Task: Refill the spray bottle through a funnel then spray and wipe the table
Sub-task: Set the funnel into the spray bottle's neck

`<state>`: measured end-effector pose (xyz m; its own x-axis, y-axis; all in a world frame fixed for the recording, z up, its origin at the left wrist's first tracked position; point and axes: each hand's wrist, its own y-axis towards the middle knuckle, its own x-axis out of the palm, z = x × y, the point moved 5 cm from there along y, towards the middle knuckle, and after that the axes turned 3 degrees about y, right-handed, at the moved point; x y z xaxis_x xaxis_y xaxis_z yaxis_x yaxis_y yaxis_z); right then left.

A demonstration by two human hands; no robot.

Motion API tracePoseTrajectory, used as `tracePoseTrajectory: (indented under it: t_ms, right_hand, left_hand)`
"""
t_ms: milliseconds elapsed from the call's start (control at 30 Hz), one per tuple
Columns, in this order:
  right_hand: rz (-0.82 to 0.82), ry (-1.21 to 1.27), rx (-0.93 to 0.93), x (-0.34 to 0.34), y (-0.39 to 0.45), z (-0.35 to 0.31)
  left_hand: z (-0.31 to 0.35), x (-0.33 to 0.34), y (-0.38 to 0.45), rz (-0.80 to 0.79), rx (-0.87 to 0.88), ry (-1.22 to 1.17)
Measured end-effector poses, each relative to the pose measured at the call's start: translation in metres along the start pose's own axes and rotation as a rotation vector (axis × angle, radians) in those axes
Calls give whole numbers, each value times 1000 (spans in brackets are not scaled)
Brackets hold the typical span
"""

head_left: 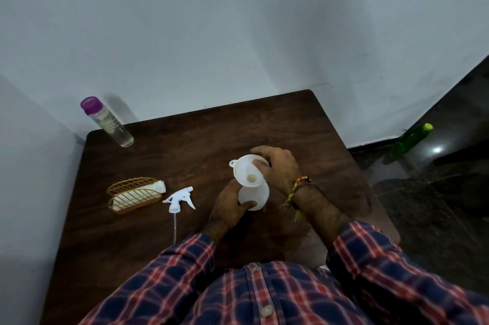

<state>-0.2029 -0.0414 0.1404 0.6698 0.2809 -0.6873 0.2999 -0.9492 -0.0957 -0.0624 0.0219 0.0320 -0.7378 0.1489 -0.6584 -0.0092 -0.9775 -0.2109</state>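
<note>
no text, label or number can be read on anything in view.

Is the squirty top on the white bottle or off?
Off. The spray trigger head lies on the table with its tube showing, and a funnel sits in the spray bottle instead.

My left hand [229, 209] curled closed at frame centre, thumb forward. My right hand [277, 168] arched just above it, fingers bent downward, wrist cocked.
</note>
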Motion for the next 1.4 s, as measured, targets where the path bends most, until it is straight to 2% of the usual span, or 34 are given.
tracePoseTrajectory:
  t_ms: [267,433,567,767,833,900,1000,1133,1300,1400]
  right_hand:
    - [191,-3,12,-10,-14,9]
    - [293,38,-15,-13,-22,4]
    - [381,6,-97,-12,-27,-10]
    - [429,-28,-278,1,-35,-51]
    - [416,-39,-342,9,-35,-68]
    - [390,-32,-386,18,-34,-86]
    - [339,-23,-418,34,-30,-112]
    - [207,-30,-365,68,-16,-138]
    - [101,4,-302,118,7,-166]
    - [63,45,-226,150,26,-181]
  left_hand:
    - [-17,-15,-15,62,-9,45]
    - [-36,-27,-32,125,-113,149]
    - [-48,-44,-48,242,-157,162]
    - [-65,-78,-74,540,-213,273]
    - [-75,-91,-84,619,-301,280]
    - [-93,-101,-93,638,-486,256]
    - [-130,-112,-104,556,-766,204]
    - [-175,-120,-111,304,-984,141]
    - [-213,-125,-115,64,-1024,156]
    - [-229,-119,-120,2,-974,194]
